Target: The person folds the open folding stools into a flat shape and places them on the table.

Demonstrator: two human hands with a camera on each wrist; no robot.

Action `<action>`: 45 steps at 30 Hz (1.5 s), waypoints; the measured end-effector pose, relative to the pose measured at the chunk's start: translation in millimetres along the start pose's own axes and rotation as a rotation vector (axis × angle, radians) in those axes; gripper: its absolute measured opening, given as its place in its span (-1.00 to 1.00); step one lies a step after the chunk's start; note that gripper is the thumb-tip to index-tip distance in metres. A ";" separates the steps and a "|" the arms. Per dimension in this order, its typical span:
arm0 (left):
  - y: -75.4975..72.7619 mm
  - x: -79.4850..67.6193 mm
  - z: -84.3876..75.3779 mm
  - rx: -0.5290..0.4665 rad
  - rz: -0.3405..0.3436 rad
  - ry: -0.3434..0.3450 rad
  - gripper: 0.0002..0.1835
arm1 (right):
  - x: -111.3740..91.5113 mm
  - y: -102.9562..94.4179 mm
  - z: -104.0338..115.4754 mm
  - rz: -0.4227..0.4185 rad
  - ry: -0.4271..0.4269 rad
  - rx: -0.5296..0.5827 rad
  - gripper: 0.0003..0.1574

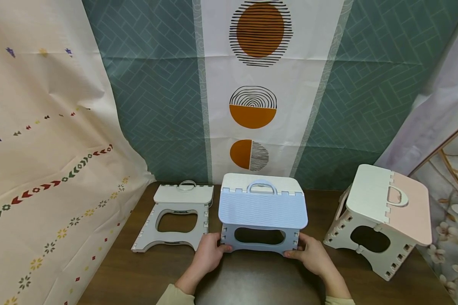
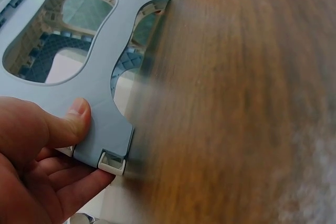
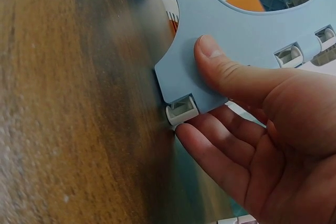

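A blue-and-white folding step stool (image 1: 262, 212) stands unfolded at the middle of the table, its loop handle (image 1: 261, 184) lying across the seam of the top. My left hand (image 1: 209, 252) grips the lower left corner of its front leg panel (image 2: 100, 103), thumb on the face and fingers round the side edge. At the lower right corner my right hand (image 1: 309, 255) holds the same panel (image 3: 210, 19), its thumb (image 3: 210, 51) pressed flat on the blue face and the fingers curled behind. Both hands are low, close to the tabletop.
To the left a grey-and-white folding stool (image 1: 183, 195) lies folded flat on the dark wooden table (image 1: 168, 271). On the right stands an unfolded white-and-pink stool (image 1: 385, 199), turned at an angle. Patterned cloths (image 1: 156, 84) hang behind and at both sides.
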State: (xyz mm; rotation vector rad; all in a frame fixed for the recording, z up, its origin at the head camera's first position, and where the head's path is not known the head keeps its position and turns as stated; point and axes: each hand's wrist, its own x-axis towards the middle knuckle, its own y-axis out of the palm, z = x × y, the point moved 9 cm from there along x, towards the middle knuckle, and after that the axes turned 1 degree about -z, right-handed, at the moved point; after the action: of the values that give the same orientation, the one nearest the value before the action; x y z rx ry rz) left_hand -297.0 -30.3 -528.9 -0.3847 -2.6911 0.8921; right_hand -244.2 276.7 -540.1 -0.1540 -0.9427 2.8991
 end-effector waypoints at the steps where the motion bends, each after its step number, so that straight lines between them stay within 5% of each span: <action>1: -0.2 0.1 -0.2 0.002 -0.001 0.003 -0.88 | 0.0 0.0 0.2 0.000 -0.001 0.001 -0.27; 45: -0.3 -1.5 -2.1 -0.004 0.010 0.001 -0.85 | -0.7 3.1 0.1 0.021 -0.019 0.000 -0.30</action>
State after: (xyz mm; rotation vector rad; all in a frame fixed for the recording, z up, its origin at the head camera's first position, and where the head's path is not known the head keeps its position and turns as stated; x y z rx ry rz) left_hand -294.9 -29.9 -527.4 -0.3993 -2.6924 0.8887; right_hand -243.6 274.1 -541.8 -0.1378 -0.9496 2.9250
